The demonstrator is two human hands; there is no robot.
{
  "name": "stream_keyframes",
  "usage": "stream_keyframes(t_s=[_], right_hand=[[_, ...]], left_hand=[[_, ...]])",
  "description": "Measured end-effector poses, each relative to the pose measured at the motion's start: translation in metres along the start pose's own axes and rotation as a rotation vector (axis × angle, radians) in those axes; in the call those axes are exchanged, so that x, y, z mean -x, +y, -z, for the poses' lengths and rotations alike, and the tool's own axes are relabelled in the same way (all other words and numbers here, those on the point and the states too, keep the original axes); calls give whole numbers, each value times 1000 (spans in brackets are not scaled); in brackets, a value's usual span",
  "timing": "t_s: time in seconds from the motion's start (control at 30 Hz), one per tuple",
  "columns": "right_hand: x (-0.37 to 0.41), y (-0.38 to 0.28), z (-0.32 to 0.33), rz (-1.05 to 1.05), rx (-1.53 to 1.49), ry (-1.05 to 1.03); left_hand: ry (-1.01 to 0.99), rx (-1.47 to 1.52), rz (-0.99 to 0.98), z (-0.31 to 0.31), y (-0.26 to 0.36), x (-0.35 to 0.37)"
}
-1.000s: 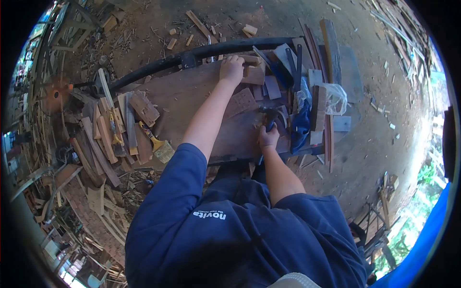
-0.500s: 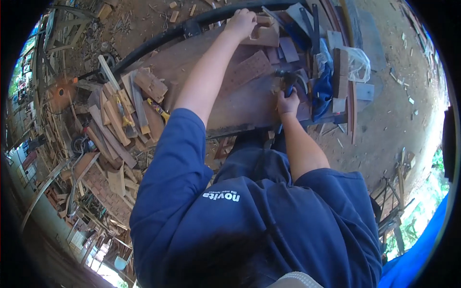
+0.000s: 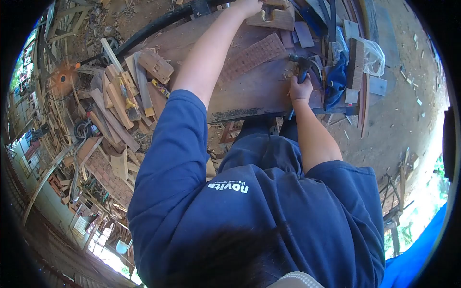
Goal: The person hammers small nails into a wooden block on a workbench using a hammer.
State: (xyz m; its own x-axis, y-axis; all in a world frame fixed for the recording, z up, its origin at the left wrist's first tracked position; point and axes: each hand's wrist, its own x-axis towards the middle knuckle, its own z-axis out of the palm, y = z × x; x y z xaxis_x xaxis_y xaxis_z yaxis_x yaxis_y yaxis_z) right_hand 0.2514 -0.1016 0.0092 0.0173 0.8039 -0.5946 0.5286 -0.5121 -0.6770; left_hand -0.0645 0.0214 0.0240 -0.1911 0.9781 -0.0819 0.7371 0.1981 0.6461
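Observation:
My right hand point(image 3: 301, 90) is wrapped round the handle of a claw hammer point(image 3: 303, 65), its head over the wooden bench board point(image 3: 221, 98). My left hand point(image 3: 248, 7) reaches to the far edge of the bench, partly cut off by the top of the view. Its fingers are curled at the left end of a notched wooden block point(image 3: 276, 18); what they pinch is hidden. Between the hands lies a flat, marked wooden piece point(image 3: 252, 55). A dark blue cloth point(image 3: 336, 84) lies just right of the hammer.
Offcuts and wood strips point(image 3: 113, 98) pile up left of the bench, with a yellow-handled tool point(image 3: 130, 103) among them. A clear plastic bag point(image 3: 372, 57) and an upright-looking wood block point(image 3: 355, 62) sit at the right end. Shavings litter the dirt floor point(image 3: 398, 110).
The whole view has shifted, so the bench and the block appear higher and farther right. My right hand still grips the hammer, and my left hand stays by the notched block.

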Motion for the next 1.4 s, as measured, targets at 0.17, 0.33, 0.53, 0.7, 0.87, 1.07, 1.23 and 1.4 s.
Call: stream_keyframes(t_s=[0.17, 0.33, 0.53, 0.7, 0.87, 1.07, 1.23, 1.4], right_hand=[[-17, 28, -7, 134, 89, 59], [-19, 32, -8, 202, 78, 83], [-6, 8, -7, 225, -20, 62], [-2, 6, -6, 116, -77, -4], [-6, 14, -7, 158, -91, -1], [-9, 17, -8, 157, -167, -34], [-7, 12, -7, 160, -159, -39], [-11, 20, -9, 188, -180, -32]], left_hand=[[105, 615, 320, 13, -19, 31], [377, 715, 567, 26, -17, 170], [575, 673, 915, -20, -24, 305], [589, 518, 943, -32, -22, 314], [531, 586, 980, -12, -2, 319], [631, 791, 1019, -11, -13, 341], [649, 893, 997, -17, -22, 361], [472, 1062, 906, -24, -12, 379]])
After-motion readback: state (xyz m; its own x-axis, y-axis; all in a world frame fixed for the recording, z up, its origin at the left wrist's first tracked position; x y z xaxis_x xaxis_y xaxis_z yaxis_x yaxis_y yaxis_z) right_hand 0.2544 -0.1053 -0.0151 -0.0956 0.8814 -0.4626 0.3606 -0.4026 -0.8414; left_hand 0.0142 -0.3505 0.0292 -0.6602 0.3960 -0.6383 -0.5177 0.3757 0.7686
